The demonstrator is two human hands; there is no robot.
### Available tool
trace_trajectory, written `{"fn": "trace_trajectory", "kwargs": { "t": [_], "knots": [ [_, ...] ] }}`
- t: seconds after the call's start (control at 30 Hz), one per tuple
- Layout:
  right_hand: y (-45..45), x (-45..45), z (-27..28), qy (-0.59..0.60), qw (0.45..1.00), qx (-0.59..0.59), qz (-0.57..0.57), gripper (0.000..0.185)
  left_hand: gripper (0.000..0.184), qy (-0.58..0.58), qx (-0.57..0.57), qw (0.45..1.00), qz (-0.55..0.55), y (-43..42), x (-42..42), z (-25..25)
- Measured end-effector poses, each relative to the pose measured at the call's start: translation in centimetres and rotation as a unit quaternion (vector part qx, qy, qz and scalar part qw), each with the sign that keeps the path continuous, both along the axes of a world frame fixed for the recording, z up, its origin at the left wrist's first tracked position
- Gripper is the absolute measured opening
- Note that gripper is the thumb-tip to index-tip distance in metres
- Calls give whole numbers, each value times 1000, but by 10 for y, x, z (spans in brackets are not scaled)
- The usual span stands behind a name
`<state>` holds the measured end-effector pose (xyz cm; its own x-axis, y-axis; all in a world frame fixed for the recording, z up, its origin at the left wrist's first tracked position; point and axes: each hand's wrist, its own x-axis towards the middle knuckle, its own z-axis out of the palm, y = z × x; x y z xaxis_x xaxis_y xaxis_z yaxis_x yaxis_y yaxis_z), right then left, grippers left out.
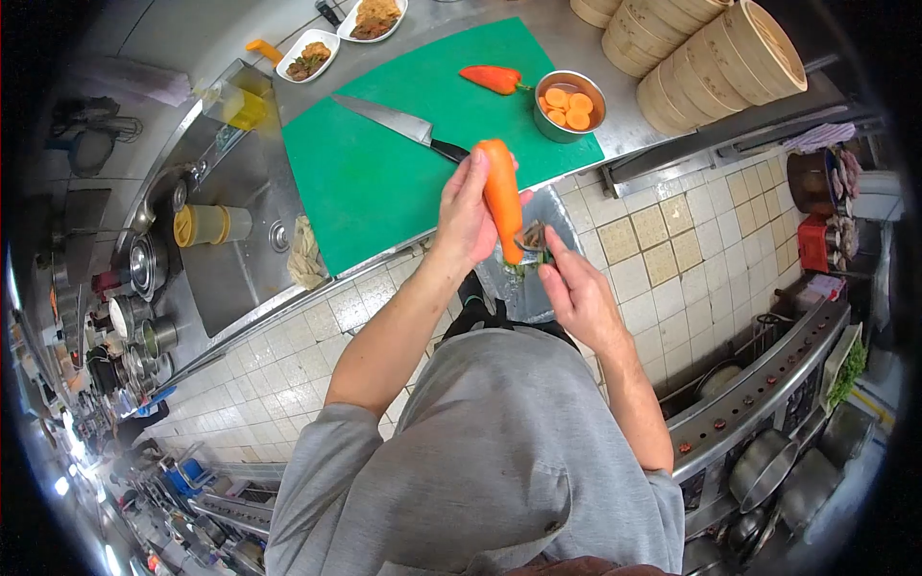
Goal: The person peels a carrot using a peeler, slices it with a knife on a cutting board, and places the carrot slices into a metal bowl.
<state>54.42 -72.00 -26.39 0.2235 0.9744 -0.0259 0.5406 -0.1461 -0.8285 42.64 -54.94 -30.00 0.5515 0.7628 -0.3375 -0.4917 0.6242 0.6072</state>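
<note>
Both hands were busy: the left hand [466,213] was curled round a carrot [500,192], thumb along one side and fingertips showing past the other, open only as far as its thickness. The right hand [581,293] was closed, thumb against fingers, on a peeler [534,238], whose head lay at the carrot's narrow end; whether the blade touched the skin was too small to tell.

Held in the air at the near edge of a green cutting board [370,197], the carrot had its long axis running from just short of twelve o'clock to just short of six. Its thick end pointed to the far side, over the board, and its narrow end back toward the person, over a grey container [550,206] on the tiled floor.

From the carrot, a knife [386,120] lay on the board at ten o'clock, blade tip pointing away to ten, handle beside the left hand. A red pepper [490,80] rested at twelve, stem toward three. At one o'clock stood a metal bowl [570,136] of carrot slices [568,107]. Bamboo steamers [715,72] were stacked on the bench [622,91] at two o'clock.
</note>
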Motion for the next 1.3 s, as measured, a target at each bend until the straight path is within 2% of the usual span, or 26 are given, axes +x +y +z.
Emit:
{"fn": "trace_trajectory", "kwargs": {
  "t": [0.07,0.23,0.3,0.5,0.6,0.67,0.73,0.83,0.93,1.03,1.07,1.23,1.3],
  "knots": [
    [12,-1,1,6,998,59,-30,51,48,0,21,1000,-20,-13,3,3],
    [23,-2,4,-15,997,71,-40,53,46,-4,35,999,-11,-20,9,6],
    [18,-3,1,-15,997,68,-27,54,48,-6,-4,1000,16,-12,12,12],
    [-19,-5,-21,-48,999,-17,9,56,53,19,-26,996,78,15,9,-6],
    [-24,-5,-23,-26,998,-50,25,55,53,29,-14,997,67,20,5,-10],
    [-21,-5,-19,15,999,31,2,53,53,22,-12,999,40,15,3,-7],
    [-8,-2,-11,17,999,47,-16,52,54,14,-11,1000,9,4,4,-3],
    [16,1,4,21,996,69,-50,51,39,1,-8,1000,-11,-17,11,8],
    [28,1,10,26,994,78,-75,51,37,-37,13,999,-14,-27,16,6],
    [24,1,4,16,994,89,-62,50,47,-37,-13,999,-2,-17,16,9],
    [16,1,0,17,996,78,-51,50,54,-32,-32,999,10,-12,15,10],
    [-21,1,-13,-1,1000,17,-13,50,54,-23,-51,997,46,10,10,-4],
    [-27,1,-11,5,998,-52,19,50,54,-21,-52,997,48,12,8,-8]
  ]
}}
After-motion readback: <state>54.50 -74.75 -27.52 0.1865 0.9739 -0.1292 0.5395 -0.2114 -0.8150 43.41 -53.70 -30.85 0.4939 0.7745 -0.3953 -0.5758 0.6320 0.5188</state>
